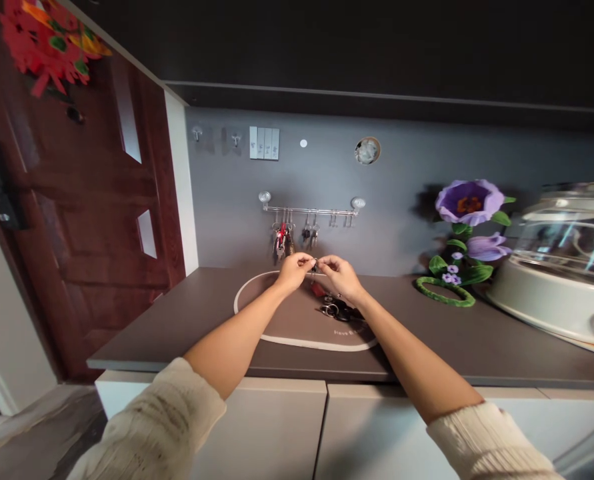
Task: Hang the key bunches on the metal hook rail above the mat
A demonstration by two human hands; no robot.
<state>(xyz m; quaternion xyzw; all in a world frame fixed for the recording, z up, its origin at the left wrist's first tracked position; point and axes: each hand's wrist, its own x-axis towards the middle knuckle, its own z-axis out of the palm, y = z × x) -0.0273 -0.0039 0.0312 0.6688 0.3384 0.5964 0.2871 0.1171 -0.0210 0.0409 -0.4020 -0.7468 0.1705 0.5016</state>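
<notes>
You get moderate light, seemingly from your right: the flower [469, 203] throws a soft shadow leftward onto the wall [401, 230]. The cupboard [377, 47] overhead sinks nearly to black. Pale glare patches mark the door [91, 230], and reflections streak the pot's [547, 303] clear lid. Wide-angle distortion stretches your sleeves [149, 423] and tilts the door. Your keyring [315, 268] looks soft; the mat's [294, 320] lettering is smeared.

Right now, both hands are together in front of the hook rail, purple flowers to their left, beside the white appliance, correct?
Almost: the left hand and right hand are together in front of the hook rail, but the head view shows purple flowers to their right, beside the white appliance.
</notes>
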